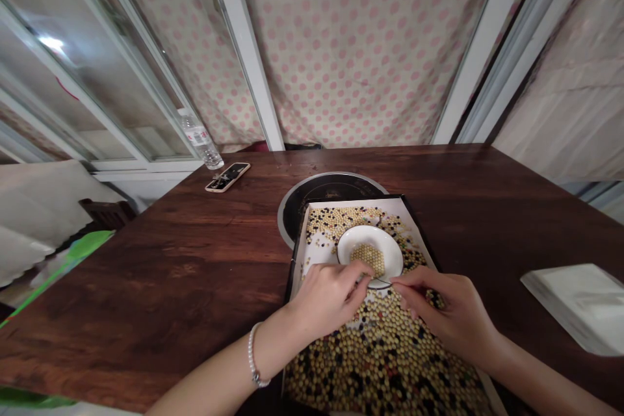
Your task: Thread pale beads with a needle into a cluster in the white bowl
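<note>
Over the near rim of a white bowl (350,242), my left hand (331,292) is closed in a pinch, its fingertips partly hidden. My right hand (446,312) is also pinched shut, a short gap to the right. A thin dark strand (383,281) runs between the fingertips; whether it is thread or a needle I cannot tell. Pale yellow, bead-like balls (366,255) lie in the bowl. Around it, a white-lined tray (301,253) with a dark edge holds a mass of small round balls (370,364), mostly yellow and black, with a few reddish ones.
Under the tray's far end is a round black plate (292,208) set in the wooden table (195,286). A phone (227,177) and a clear bottle (201,140) stand at the back left. A white packet (580,305) lies to the right. Behind hangs a dotted curtain (361,45).
</note>
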The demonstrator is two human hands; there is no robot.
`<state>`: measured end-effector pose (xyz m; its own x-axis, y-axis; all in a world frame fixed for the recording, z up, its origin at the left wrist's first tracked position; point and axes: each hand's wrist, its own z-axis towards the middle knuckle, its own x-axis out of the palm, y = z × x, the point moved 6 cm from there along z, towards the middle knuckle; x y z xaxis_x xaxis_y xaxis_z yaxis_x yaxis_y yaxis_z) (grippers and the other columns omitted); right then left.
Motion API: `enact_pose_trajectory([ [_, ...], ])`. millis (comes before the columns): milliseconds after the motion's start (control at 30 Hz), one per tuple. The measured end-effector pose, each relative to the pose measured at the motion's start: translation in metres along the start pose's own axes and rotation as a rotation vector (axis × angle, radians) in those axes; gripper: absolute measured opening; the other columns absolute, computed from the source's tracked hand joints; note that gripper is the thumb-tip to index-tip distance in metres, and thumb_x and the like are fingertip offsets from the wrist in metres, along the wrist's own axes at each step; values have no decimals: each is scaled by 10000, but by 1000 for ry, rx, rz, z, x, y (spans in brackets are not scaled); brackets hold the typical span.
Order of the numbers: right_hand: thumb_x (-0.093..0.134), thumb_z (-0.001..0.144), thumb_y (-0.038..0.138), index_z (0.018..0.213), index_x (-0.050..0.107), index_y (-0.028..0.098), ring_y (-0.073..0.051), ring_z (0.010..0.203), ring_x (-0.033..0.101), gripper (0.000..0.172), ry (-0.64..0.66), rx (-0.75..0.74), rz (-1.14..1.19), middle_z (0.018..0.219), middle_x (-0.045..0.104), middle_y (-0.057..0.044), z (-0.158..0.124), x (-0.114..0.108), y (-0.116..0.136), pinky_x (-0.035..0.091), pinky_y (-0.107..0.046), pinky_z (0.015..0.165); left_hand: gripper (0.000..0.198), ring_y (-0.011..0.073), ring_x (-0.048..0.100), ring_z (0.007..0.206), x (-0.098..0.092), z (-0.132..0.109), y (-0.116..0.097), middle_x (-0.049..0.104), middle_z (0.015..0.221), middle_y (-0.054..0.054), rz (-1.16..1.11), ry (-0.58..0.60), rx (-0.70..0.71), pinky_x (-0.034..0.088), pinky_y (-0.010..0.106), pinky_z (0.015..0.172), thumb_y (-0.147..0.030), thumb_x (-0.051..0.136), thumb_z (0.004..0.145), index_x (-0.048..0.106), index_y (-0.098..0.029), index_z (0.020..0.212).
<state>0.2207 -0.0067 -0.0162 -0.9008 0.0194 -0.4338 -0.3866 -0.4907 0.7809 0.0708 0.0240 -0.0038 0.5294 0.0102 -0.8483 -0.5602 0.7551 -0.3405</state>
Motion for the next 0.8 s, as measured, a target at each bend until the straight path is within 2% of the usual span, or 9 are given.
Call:
enact_pose_trajectory([
  [133,566,825,198,850,637,201,-88,487,552,75,-30,26,16,577,602,32,-1,-2,-2,445,-205,465,184,94,466,393,-3,0,4,509,499,-49,-36,-18,-60,367,221,436,-187,413,874,558,-170,985],
  [267,580,811,179,834,633,200,-89,489,558,61,-86,14,-3,576,599,36,-1,-6,0,451,-210,476,227,90,455,402,-12,-1,6,526,534,-33,-93,-94,-111,325,204,410,-190,314,921,527,-158,996],
  [400,573,810,142,854,630,201,-78,472,544,93,-173,-17,-5,582,593,39,-4,-13,2,445,-208,469,297,96,452,405,-14,-2,9,502,509,-21,-80,-121,-182,349,219,431,-228,277,932,543,-147,830],
  [533,568,808,119,865,624,194,-73,455,534,109,-239,-6,43,581,575,35,-7,-19,1,434,-195,427,345,125,532,485,-9,2,20,553,552,12,-29,-37,-315,397,253,491,-277,312,922,533,-151,689],
  [600,568,809,119,876,624,196,-71,445,529,116,-263,7,80,580,572,34,-8,-20,-1,435,-189,412,376,121,528,488,-10,4,28,535,522,5,-132,-3,-382,408,246,491,-267,293,921,532,-152,655],
  [700,565,815,126,870,625,197,-77,457,538,108,-284,24,120,594,578,25,-8,-21,-3,450,-195,419,414,90,470,427,-13,6,37,457,455,-21,-405,64,-433,395,198,429,-213,249,910,502,-156,587],
  [800,563,819,133,849,622,192,-81,462,539,88,-278,42,141,604,580,18,-7,-21,-4,450,-200,416,387,82,468,401,-10,3,38,479,449,-19,-482,244,-405,383,172,383,-181,278,890,526,-152,594],
])
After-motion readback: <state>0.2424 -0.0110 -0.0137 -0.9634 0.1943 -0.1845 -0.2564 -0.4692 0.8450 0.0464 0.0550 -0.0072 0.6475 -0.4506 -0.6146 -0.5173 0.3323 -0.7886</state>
